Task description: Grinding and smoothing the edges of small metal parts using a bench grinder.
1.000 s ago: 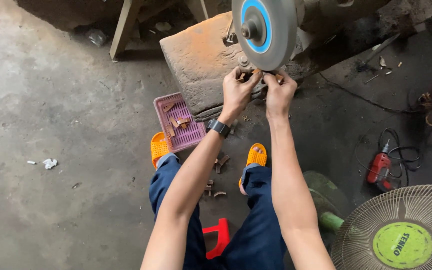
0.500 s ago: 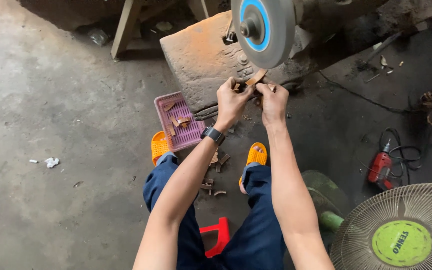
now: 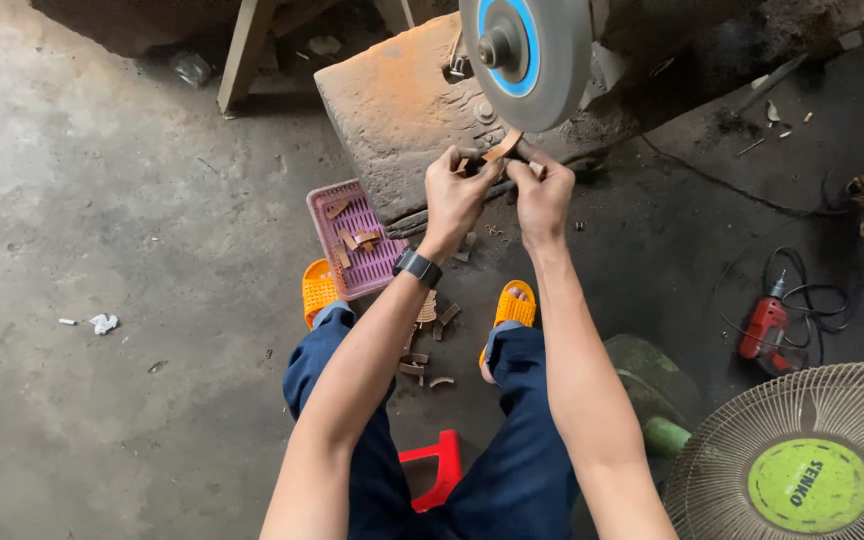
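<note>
Several wood pieces [image 3: 354, 240] in pink basket [image 3: 384, 268]

Both hands [image 3: 500, 192] raised, fingers pinched

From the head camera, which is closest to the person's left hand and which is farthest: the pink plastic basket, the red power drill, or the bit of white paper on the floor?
Counting from the left hand:
1. Pink plastic basket, just below and left of the hand, beside the orange slipper.
2. Red power drill, away on the right, by its black cord.
3. Bit of white paper, far left on the grey floor.
</note>
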